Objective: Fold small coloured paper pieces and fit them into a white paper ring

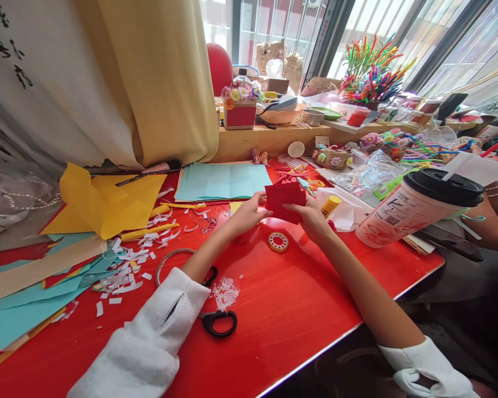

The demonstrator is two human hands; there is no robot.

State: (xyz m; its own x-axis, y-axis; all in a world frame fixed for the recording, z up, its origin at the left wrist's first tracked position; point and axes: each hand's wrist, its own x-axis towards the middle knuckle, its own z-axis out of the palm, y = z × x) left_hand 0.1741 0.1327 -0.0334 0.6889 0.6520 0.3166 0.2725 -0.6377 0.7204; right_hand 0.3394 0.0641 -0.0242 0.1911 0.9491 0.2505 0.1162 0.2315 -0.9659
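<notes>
A small stack of red paper pieces [285,202] is held up over the table between both hands. My right hand [312,216] grips its right side, with the thumb lying across the front. At the left edge, my left hand [249,213] has its thumb and fingers closed on the paper; the fingertips behind it are hidden. A roll of tape [278,241] lies just below the paper. Black-handled scissors [219,324] rest under my left forearm, which partly covers them. Beside them a larger tape roll [160,271] is also partly covered.
White paper scraps [128,268] and blue and yellow sheets [37,287] spread over the left of the red table [299,309]. A glue stick [331,205] and a lidded drink cup [402,213] stand on the right. Another person's arm [481,221] is at the far right.
</notes>
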